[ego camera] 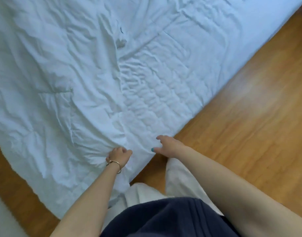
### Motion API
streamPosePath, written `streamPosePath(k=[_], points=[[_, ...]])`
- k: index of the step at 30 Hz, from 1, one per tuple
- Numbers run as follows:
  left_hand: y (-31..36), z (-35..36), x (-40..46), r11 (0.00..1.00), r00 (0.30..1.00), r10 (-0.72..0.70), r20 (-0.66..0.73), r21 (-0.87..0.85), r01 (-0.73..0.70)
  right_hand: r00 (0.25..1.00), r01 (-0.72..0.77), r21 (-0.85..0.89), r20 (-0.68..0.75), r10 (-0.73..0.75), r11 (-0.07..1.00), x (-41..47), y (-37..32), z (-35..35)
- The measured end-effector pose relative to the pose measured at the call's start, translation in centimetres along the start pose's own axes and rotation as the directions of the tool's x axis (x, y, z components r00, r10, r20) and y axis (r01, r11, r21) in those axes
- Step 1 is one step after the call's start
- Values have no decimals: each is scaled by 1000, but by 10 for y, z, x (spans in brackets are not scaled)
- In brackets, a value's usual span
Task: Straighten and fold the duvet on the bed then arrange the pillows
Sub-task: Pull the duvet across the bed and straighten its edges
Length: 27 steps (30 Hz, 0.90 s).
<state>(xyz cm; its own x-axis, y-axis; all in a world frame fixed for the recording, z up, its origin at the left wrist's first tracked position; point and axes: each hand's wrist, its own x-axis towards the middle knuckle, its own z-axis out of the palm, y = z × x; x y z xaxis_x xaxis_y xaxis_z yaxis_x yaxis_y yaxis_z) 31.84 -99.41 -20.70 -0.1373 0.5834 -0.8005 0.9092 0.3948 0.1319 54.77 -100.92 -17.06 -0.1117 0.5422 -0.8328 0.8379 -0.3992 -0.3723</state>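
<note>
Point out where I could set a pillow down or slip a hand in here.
Free: the smoother bed surface at upper right, bordered by the wood floor. Crowded: the near corner, where the left hand grips the rumpled duvet and the right hand reaches for its edge.

We see the bed (266, 28) running from nine o'clock up to one o'clock, its surface covered by a rumpled white duvet (69, 65) whose corner spills over the edge at six o'clock onto the wooden floor (249, 117), which fills three to five o'clock.
</note>
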Motion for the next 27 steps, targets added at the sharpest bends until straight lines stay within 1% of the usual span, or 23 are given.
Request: streamPosePath(k=[2, 4, 6, 8, 10, 12, 14, 15, 16, 18, 19, 21, 24, 25, 26, 27], points=[[28, -7, 0, 986, 999, -52, 11, -160, 53, 997, 82, -186, 28, -78, 979, 13, 0, -56], [60, -26, -3, 965, 999, -42, 2, -259, 41, 990, 138, -311, 42, -131, 940, 26, -8, -108], [87, -49, -5, 945, 998, -18, -59, -327, -2, 985, 169, -368, 47, -163, 914, 37, -22, -149], [106, -66, -3, 926, 994, -15, -113, -377, -29, 981, 193, -405, 57, -186, 894, 47, -35, -175], [122, -79, 5, 924, 989, -22, -145, -382, -35, 975, 218, -466, 78, -206, 857, 60, -45, -191], [137, -91, 19, 952, 980, -40, -194, -305, -22, 969, 244, -556, 107, -223, 795, 72, -51, -202], [147, -107, 44, 978, 958, -74, -278, -210, 14, 968, 248, -628, 131, -214, 738, 86, -53, -213], [150, -117, 58, 982, 944, -98, -316, -185, 40, 969, 246, -623, 141, -204, 743, 93, -54, -217], [151, -128, 77, 984, 931, -119, -344, -164, 66, 971, 237, -570, 138, -193, 787, 101, -53, -220], [153, -151, 117, 990, 927, -139, -347, -82, 118, 978, 205, -371, 103, -179, 906, 119, -53, -231], [156, -159, 137, 990, 930, -137, -341, -32, 134, 981, 193, -288, 90, -174, 938, 129, -53, -237], [160, -167, 169, 988, 929, -124, -350, 40, 147, 981, 190, -226, 86, -174, 955, 147, -53, -251], [163, -161, 203, 981, 916, -163, -367, 42, 192, 986, 160, -170, 79, -148, 972, 172, -48, -266], [161, -158, 209, 978, 898, -161, -409, 56, 201, 987, 146, -150, 83, -135, 978, 178, -45, -269], [157, -157, 213, 977, 864, -155, -479, 53, 205, 988, 141, -143, 89, -129, 980, 185, -43, -270], [153, -158, 213, 981, 820, -162, -549, 1, 194, 987, 138, -143, 98, -125, 980, 190, -40, -271]])
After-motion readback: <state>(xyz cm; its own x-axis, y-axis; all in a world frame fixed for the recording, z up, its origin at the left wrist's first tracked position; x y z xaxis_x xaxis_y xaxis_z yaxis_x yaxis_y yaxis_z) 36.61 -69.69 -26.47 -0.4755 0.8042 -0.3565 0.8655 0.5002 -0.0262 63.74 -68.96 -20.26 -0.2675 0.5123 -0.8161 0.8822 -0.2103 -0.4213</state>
